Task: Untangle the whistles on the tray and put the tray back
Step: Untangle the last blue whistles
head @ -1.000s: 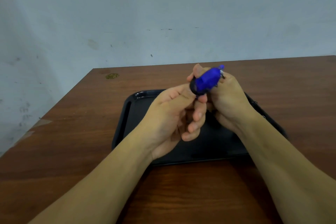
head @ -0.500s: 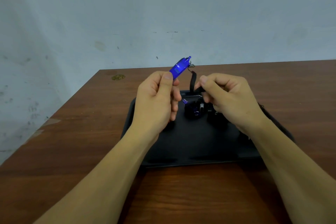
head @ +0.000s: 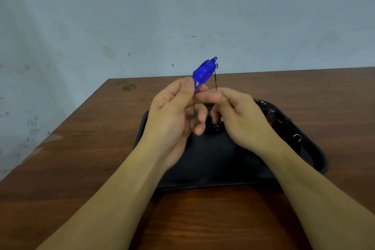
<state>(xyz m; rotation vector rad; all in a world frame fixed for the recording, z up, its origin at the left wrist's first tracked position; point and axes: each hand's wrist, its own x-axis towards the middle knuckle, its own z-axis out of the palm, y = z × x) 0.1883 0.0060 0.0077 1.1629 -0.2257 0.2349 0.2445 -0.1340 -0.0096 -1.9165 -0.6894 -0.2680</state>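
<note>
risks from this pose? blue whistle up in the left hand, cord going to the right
1. The left hand holds the blue whistle only by its lower end; a tug on the cord may pull it from that grip.
2. The right hand pinches the thin cord; it could slip, or tighten a knot if pulled taut.
3. Other whistles and a ring lie near the right rim of the tray; if the cords are linked, a pull may drag them off.

Whistle (head: pixel 203 72) glossy translucent blue plastic (small metal ring); tray (head: pixel 316 152) shiny black plastic; table (head: pixel 81 148) smooth wood.
</note>
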